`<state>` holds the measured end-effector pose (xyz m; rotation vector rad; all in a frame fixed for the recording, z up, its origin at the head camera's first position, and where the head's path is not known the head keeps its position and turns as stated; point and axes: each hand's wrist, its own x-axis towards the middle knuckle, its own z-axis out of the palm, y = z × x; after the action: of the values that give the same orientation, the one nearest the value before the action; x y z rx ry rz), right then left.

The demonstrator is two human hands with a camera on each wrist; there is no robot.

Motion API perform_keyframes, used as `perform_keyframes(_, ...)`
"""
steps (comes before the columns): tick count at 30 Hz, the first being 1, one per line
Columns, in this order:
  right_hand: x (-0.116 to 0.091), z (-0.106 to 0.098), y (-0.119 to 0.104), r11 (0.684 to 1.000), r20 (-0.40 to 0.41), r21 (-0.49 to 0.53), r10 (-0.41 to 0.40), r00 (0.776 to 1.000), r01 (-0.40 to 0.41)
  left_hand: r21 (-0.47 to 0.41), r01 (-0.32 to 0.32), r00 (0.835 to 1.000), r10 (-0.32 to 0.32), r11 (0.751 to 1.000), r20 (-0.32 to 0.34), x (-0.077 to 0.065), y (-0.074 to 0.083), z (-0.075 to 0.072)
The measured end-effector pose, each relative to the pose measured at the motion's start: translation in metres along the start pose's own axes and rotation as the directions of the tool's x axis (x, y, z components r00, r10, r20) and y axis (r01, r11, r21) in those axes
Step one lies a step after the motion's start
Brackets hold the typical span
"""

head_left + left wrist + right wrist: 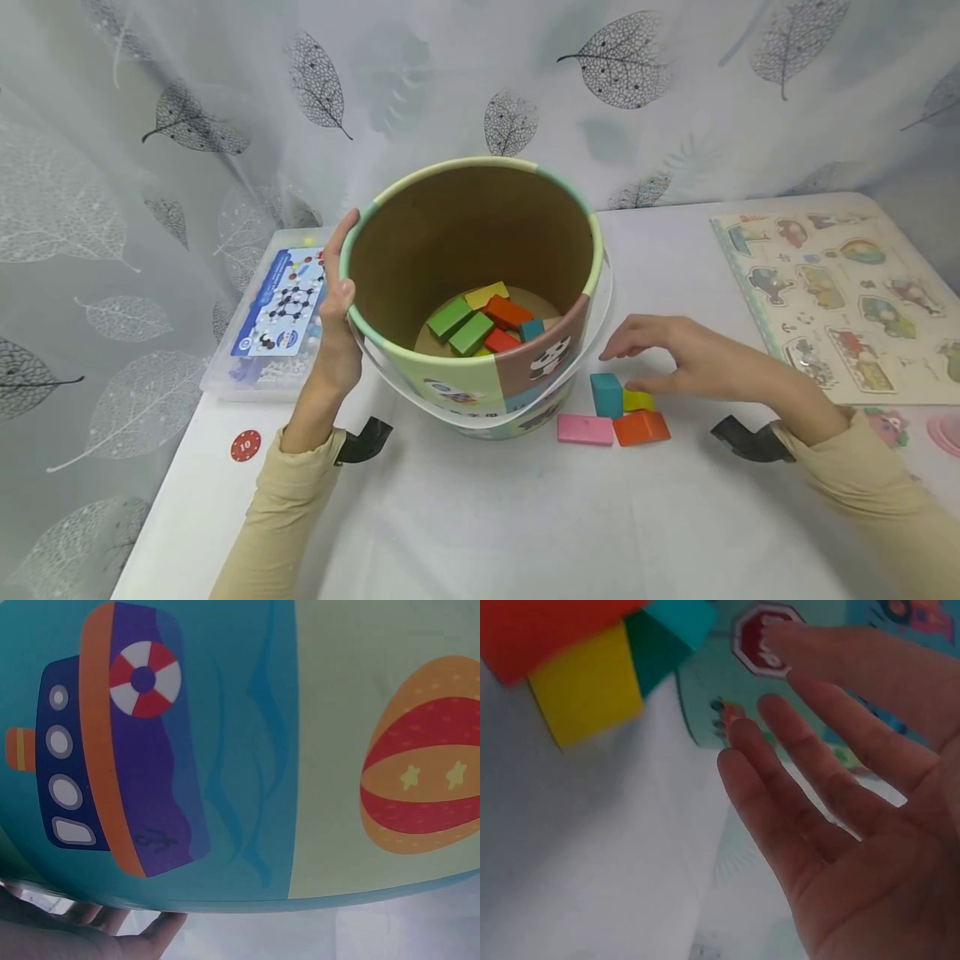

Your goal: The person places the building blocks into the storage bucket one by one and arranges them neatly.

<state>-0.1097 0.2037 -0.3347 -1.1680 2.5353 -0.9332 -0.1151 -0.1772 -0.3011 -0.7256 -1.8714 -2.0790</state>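
Note:
A large round bucket [450,379] printed with cartoon pictures stands mid-table, its mouth facing me. Inside lie several wooden blocks: a green block [471,333], an orange block [508,312], a yellow block [486,296] and others. My left hand [339,333] rests against its left side near the rim, fingers extended along the outside. Right of the bucket, my right hand [686,358] hovers with loosely bent, spread fingers and nothing in them. Just below it sit a teal block [607,396], a yellow block [589,690], an orange block [642,428] and a pink block [585,430].
Behind my left hand lies a clear plastic box [225,375] with a molecule-model label. A red round chip [245,446] marked 10 is near the left table edge. At the right is a picture puzzle board [825,292], with a pink ring-shaped item [947,433] by the edge.

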Motion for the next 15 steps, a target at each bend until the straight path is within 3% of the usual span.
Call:
perform_keyframes(3, 0.004, 0.012, 0.003, 0.999, 0.090, 0.039, 0.018, 0.996, -0.021, -0.001, 0.000, 1.000, 0.000, 1.000, -0.002, 0.000, 0.001, -0.001)
perform_keyframes(8, 0.011, 0.024, 0.009, 0.999, 0.180, 0.004, 0.035, 0.983, -0.036, -0.007, 0.006, 1.000, -0.006, 1.000, 0.006, 0.001, 0.002, -0.001)
perform_keyframes(11, 0.013, 0.027, 0.016, 0.998, 0.172, -0.004, 0.069, 0.983, -0.069, -0.013, 0.006, 1.000, -0.006, 1.000, 0.010, 0.001, 0.002, -0.001)
perform_keyframes(15, 0.013, 0.023, 0.027, 0.989, 0.085, 0.003, 0.146, 0.986, -0.147, -0.017, 0.006, 1.000, -0.006, 1.000, 0.011, 0.000, 0.001, -0.002)
